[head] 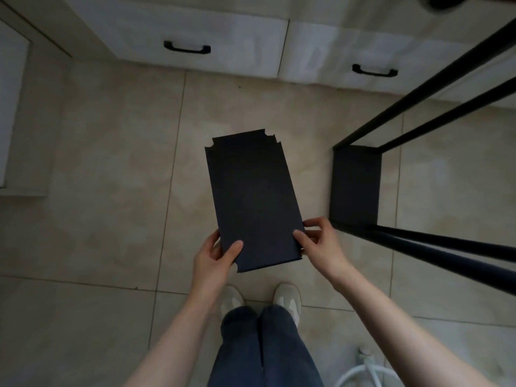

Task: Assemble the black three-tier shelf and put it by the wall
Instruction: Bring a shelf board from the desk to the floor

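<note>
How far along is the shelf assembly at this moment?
Done: the frame stands with a fitted panel low inside. In hand: the left hand and right hand hold a loose panel. Left: fitting it, any further tier, then standing the frame by the wall.

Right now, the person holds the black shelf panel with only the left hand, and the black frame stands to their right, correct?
Not quite: the head view shows both hands holding the black shelf panel, the left hand at its near left corner, the right hand on its right edge. The black frame does stand to their right.
</note>
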A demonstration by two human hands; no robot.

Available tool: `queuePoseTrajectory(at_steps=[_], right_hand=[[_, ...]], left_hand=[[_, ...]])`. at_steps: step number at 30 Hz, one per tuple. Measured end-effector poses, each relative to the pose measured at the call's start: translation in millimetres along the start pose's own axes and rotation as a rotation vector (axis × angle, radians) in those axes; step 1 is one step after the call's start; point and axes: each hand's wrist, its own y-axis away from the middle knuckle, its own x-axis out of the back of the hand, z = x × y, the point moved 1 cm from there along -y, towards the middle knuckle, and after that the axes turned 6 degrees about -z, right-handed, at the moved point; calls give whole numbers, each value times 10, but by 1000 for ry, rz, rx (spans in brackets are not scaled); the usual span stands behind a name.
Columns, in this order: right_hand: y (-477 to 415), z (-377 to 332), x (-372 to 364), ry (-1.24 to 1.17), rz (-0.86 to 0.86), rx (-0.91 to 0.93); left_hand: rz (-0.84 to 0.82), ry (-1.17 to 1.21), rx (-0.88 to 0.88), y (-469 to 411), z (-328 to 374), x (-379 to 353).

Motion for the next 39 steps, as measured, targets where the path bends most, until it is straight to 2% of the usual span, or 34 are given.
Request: queuePoseTrajectory(at_steps=[8, 15, 20, 25, 30, 39], right_hand=[[-1218, 398, -268, 88, -23, -30], [-1833, 689, -531, 116, -16, 80], [-2081, 834, -625, 100, -8, 69], [-2238, 952, -691, 221, -65, -19], [-2289, 1084, -772, 259, -64, -53], [-2317, 1192, -852, 364, -32, -40]], left_hand=[[15, -60, 53, -1105, -525, 30], [71, 19, 56, -1701, -920, 96], [64, -11, 90, -1951, -1126, 157], [42, -120, 151, -2087, -1236, 213], [126, -275, 154, -2110, -1359, 161], [92, -288, 231, -2167, -1418, 90]])
